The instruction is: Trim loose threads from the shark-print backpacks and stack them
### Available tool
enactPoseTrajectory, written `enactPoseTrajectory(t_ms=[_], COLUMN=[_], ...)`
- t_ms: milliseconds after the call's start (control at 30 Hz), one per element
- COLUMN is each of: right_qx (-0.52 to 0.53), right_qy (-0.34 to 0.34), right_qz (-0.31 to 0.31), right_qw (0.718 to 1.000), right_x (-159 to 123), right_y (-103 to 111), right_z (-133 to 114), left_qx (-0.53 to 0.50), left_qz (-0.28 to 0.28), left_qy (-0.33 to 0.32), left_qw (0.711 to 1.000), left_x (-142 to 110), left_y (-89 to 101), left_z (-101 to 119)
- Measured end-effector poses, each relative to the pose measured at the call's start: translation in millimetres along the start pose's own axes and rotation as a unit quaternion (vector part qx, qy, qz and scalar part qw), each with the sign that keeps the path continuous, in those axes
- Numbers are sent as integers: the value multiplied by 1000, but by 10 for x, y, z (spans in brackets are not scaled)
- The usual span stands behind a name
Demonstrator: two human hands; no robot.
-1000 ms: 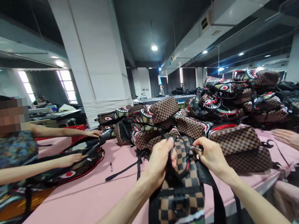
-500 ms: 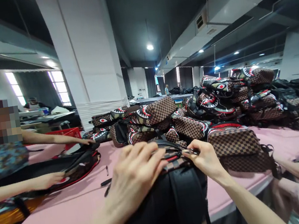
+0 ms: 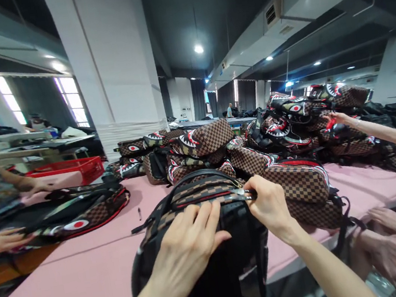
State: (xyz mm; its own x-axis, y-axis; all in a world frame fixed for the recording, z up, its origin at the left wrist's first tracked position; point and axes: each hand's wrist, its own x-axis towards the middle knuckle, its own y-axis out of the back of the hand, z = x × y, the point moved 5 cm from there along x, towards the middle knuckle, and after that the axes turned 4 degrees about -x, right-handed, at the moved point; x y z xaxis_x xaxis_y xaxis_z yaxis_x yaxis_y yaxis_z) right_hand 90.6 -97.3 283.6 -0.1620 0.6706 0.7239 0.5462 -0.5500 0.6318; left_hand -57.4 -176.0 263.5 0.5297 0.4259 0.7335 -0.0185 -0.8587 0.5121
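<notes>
Backpack in brown-black check with black back panel (image 3: pixel 204 189) is at the pink-covered table (image 3: pixel 91 278). Left hand (image 3: pixel 191 241) lies over its top edge, thumb apart; right hand (image 3: pixel 272 207) pinches the zip end (image 3: pixel 248 193). Imo, hold it taut so nothing bunches.

Red plastic crate (image 3: pixel 91 169), broad white pillar (image 3: pixel 117 56), dark curtains (image 3: pixel 36 100), glowing ceiling lamp (image 3: pixel 198 49), pale overhead duct (image 3: pixel 256 43)

Pink-covered table (image 3: pixel 87 279). Checkered bag heap (image 3: pixel 215 141) on top; small dark object (image 3: pixel 140 213) left of heap, eye-printed bag (image 3: pixel 92 211) farther left.
</notes>
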Motion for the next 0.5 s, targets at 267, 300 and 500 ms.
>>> enactPoseTrajectory(t_ms=[267,300,500], right_qx=[-87,-72,-53], right_qy=[-42,-38,-13], right_qz=[-117,-118,-128], right_qw=[988,990,990], right_x=[477,474,323], right_y=[-322,-327,-263], right_z=[-85,-96,-144], left_qx=[-17,-6,2], left_qz=[42,47,24], left_qy=[25,24,15], left_qw=[999,999,1000], left_x=[54,88,202], left_y=[-237,-256,-236], left_z=[-287,-302,-233])
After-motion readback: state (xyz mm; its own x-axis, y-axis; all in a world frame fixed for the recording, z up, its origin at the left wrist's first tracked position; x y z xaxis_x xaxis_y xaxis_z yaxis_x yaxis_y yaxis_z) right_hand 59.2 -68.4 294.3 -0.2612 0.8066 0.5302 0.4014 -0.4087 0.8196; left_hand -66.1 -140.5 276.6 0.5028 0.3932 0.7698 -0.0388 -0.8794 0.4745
